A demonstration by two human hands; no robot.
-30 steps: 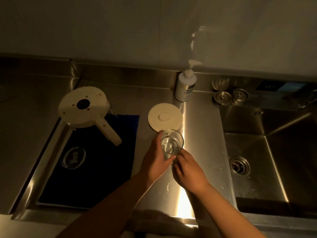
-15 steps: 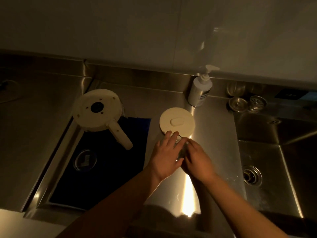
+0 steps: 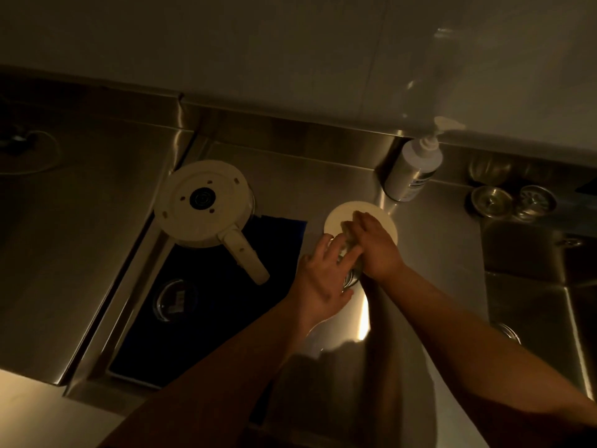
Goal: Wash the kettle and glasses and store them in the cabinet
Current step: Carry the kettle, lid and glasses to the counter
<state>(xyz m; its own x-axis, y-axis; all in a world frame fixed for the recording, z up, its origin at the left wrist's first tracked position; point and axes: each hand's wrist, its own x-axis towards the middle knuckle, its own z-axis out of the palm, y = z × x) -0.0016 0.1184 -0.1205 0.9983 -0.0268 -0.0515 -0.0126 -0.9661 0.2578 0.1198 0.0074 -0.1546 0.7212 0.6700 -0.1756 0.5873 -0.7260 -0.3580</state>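
A clear glass [image 3: 351, 275] lies tilted between my two hands over the steel counter. My left hand [image 3: 318, 281] wraps its near side. My right hand [image 3: 376, 247] closes over its far end, with the fingertips resting above the round cream kettle lid [image 3: 336, 218]. Most of the glass is hidden by my fingers. The cream kettle [image 3: 202, 203] stands upside down on a dark blue mat [image 3: 226, 318], handle pointing toward me. A second glass [image 3: 174, 300] stands on the same mat, near the kettle handle.
A white pump bottle [image 3: 410, 176] stands at the back wall behind the lid. To the right the sink [image 3: 533, 286] drops away, with two metal strainers [image 3: 513, 200] on its back ledge. A cable [image 3: 29, 150] lies on the far left counter.
The glass was upright with its mouth showing; it is now tipped over between my hands. My right hand has slid forward over it toward the lid. The view has shifted left.
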